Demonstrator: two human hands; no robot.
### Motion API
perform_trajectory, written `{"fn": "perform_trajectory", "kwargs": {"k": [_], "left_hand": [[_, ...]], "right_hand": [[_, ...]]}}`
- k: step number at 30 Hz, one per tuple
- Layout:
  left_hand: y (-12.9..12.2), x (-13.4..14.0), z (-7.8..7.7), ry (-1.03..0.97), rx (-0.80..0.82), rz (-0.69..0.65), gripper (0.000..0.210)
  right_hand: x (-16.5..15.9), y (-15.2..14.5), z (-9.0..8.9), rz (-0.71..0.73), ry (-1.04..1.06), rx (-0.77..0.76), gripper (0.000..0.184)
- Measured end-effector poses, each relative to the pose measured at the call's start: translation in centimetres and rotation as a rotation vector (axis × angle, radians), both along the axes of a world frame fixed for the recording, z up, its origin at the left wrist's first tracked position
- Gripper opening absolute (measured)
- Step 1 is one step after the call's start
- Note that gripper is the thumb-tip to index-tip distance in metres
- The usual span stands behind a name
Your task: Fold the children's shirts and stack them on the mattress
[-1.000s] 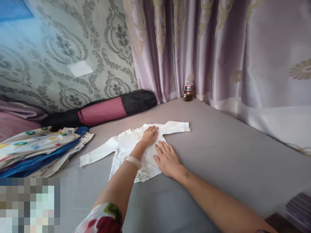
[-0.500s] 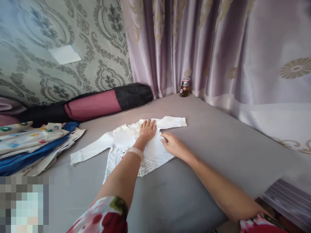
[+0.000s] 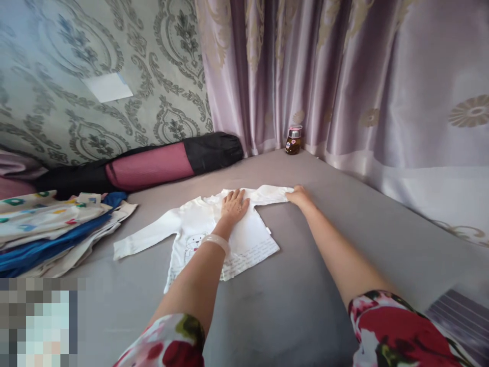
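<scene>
A small white long-sleeved shirt [image 3: 244, 239] lies spread on the grey bed sheet, with a bear print and lines of lettering near its hem. My left hand [image 3: 234, 206] rests flat on the upper chest of the shirt, fingers spread, and my forearm hides part of the print. At the end of the right-hand sleeve, my right hand [image 3: 300, 197] pinches the cuff. The other sleeve [image 3: 147, 237] stretches out to the left, untouched.
A pile of clothes [image 3: 49, 229] lies at the left. Along the wall sits a long black and pink bag [image 3: 153, 164]. A jar [image 3: 293, 141] with a metal lid stands at the far corner by the curtain [image 3: 317, 76]. Striped fabric [image 3: 458, 321] shows at lower right.
My right hand has moved from the shirt's side up and away to the sleeve end and closed on the cuff. My left hand has stayed flat on the chest.
</scene>
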State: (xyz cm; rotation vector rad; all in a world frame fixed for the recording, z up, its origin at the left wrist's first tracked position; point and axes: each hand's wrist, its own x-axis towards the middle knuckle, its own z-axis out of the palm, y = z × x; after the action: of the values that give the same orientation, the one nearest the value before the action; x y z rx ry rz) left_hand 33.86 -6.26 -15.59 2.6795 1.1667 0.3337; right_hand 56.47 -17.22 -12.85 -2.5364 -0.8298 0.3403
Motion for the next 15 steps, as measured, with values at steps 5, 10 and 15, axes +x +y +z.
{"fn": "perform_trajectory", "kwargs": {"k": [5,10,15], "left_hand": [[0.3,0.0,-0.3,-0.057,-0.015,0.016,0.056],[0.1,-0.1,0.1,-0.063,-0.009,0.013,0.044],[0.0,-0.2,0.3,-0.015,-0.023,-0.01,0.048]], "right_hand": [[0.8,1.0,-0.1,-0.155,0.204,0.272,0.003],[-0.2,2.0,2.4,-0.223,0.252,0.546,0.007],[-2.7,3.1,5.9,-0.271,0.468,0.857,0.008]]}}
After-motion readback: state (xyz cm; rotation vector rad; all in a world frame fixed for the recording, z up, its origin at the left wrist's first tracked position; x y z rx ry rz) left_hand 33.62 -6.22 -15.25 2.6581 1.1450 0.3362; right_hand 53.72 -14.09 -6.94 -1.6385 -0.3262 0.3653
